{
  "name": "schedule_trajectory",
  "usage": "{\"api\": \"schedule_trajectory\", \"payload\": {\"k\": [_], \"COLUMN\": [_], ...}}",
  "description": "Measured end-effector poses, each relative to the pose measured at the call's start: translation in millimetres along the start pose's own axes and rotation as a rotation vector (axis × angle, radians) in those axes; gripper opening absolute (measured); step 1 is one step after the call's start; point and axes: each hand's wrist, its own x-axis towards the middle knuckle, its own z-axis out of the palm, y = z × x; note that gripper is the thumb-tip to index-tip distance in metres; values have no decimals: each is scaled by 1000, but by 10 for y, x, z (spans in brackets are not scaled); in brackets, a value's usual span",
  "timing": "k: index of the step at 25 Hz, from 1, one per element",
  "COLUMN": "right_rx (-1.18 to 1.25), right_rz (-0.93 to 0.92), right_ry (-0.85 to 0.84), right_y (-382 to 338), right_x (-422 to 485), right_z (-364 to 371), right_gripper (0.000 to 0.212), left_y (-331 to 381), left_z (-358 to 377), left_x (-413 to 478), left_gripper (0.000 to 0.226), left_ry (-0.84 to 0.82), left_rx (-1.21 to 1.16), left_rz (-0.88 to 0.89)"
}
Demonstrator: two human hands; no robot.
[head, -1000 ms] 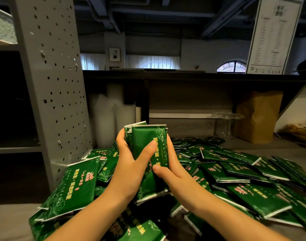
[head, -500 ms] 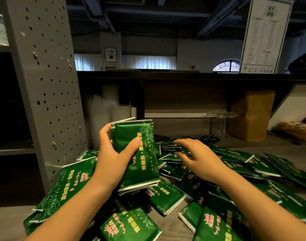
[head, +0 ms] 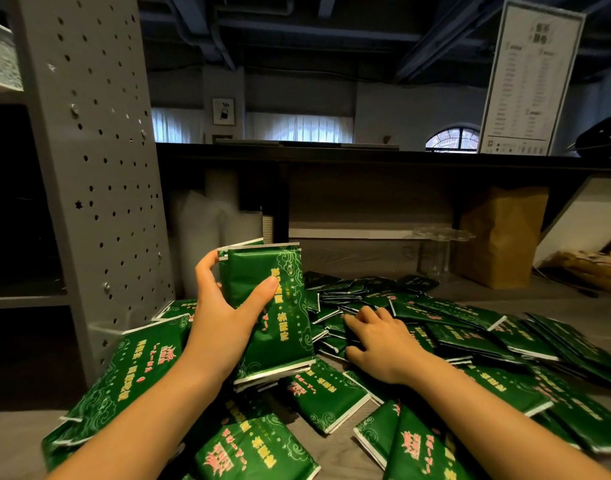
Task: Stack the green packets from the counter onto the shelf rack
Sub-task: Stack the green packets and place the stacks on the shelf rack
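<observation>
From the head view, the right hand [head: 377, 344] has let go of the bundle [head: 273, 306] it shared a second ago and now lies on the loose packets [head: 470, 327] strewn over the desk [head: 574, 296] — likely fetching another, so gathering goes on and nothing has reached the shelf rack [head: 89, 168] at left. The left hand [head: 224, 323] holds the bundle upright above the pile, thumb across its face, fingers behind. The right hand's fingers bend over a packet — whether they grip it I cannot tell
</observation>
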Motion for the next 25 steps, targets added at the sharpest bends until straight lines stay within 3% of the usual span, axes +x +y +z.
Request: {"api": "schedule_trajectory", "payload": {"k": [5, 11, 13, 16, 22, 25], "right_rx": [95, 407, 431, 357, 67, 186], "right_rz": [-36, -47, -23, 86, 201, 181], "right_ry": [42, -102, 1, 169, -98, -144], "right_y": [23, 65, 75, 72, -26, -35], "right_x": [-22, -169, -177, -170, -228, -237], "right_z": [-35, -232, -290, -267, -211, -232], "right_gripper": [48, 32, 34, 22, 75, 86], "left_y": [-4, -3, -3, -4, 4, 10], "left_z": [7, 5, 5, 1, 2, 5], "left_x": [-9, -4, -8, -6, -19, -26], "left_gripper": [66, 68, 68, 67, 68, 67], "left_ry": [-11, -22, -21, -19, -27, -36], "left_rx": [-5, -6, -6, -6, 0, 7], "left_rz": [0, -10, -10, -12, -13, -9]}}
